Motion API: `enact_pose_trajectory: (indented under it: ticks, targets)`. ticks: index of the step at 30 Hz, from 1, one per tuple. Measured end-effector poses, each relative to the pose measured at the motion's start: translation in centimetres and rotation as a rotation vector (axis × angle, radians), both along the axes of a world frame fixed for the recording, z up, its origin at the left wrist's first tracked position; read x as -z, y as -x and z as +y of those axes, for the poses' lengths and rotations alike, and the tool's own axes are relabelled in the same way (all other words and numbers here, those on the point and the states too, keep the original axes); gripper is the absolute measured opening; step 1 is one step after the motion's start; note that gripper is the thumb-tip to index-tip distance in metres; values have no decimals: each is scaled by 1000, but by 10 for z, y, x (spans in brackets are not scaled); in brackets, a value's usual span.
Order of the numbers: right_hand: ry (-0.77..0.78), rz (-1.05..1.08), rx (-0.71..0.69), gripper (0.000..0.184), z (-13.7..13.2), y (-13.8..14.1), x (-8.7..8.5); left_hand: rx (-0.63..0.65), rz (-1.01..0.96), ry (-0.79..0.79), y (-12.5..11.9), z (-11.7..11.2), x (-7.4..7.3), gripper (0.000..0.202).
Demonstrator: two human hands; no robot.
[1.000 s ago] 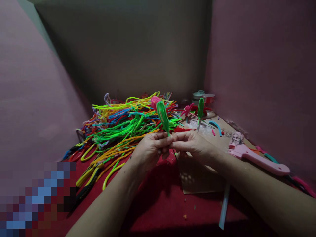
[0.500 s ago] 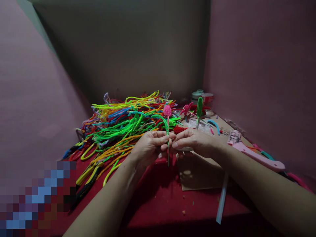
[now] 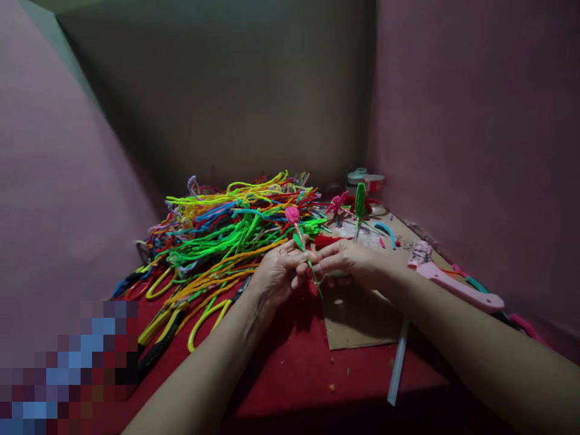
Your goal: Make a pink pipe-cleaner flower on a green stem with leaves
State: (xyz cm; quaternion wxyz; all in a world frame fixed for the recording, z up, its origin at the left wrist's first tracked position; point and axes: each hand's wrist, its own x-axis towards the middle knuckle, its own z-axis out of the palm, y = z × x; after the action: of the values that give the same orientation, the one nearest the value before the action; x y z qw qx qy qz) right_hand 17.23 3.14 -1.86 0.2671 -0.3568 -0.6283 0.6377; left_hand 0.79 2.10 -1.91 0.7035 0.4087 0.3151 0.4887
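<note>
My left hand (image 3: 275, 273) and my right hand (image 3: 345, 263) meet above the red table, both pinching a small pipe-cleaner flower (image 3: 298, 236). It has a pink bud on top, a green leaf and a thin green stem that pokes down below my fingers. The flower leans left. Right behind my hands lies a big heap of pipe cleaners (image 3: 222, 232) in green, yellow, orange, blue and red.
A brown cardboard sheet (image 3: 362, 317) lies under my right hand. A pink glue gun (image 3: 446, 284) rests at the right, a white glue stick (image 3: 397, 368) near the front. More small flowers (image 3: 351, 208) and a tape roll (image 3: 366, 179) stand at the back. Pliers with yellow-black handles (image 3: 161, 332) lie left.
The flower has turned in my fingers: the green leaf that stood up in front is now low, and the pink bud shows and leans left. Both hands stay pinched on the stem.
</note>
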Motion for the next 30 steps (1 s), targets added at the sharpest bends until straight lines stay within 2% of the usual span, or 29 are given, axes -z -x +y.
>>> enact_pose_trajectory:
  ticks: [5,9,11,13,16,18,21,24,27,30]
  targets:
    - [-26,-11,39,24,-6,2,-2,48,-34,71,-4,2,4,31]
    - [-27,-20,64,27,-13,-5,-5,117,52,-14,-9,5,-1,46]
    - [-60,-27,87,27,-16,-8,-3,106,93,-75,-12,9,-2,55]
    - [-96,-46,125,25,-20,-10,3,147,104,-109,-14,14,0,57]
    - [-144,-132,225,26,-27,-10,14,292,91,-72,-16,20,8,49]
    - [-236,-183,255,27,-31,-9,19,328,107,-28,-17,22,14,42]
    - [-349,-235,258,29,-35,-8,19,290,203,-1,-20,21,23,31]
    - [-332,-258,257,29,-36,-7,15,217,283,-22,-23,20,27,21]
    - [-296,-302,278,26,-34,-7,14,162,340,-46,-24,15,20,17]
    - [-240,-316,293,29,-30,-9,19,92,459,-83,-14,-3,-7,26]
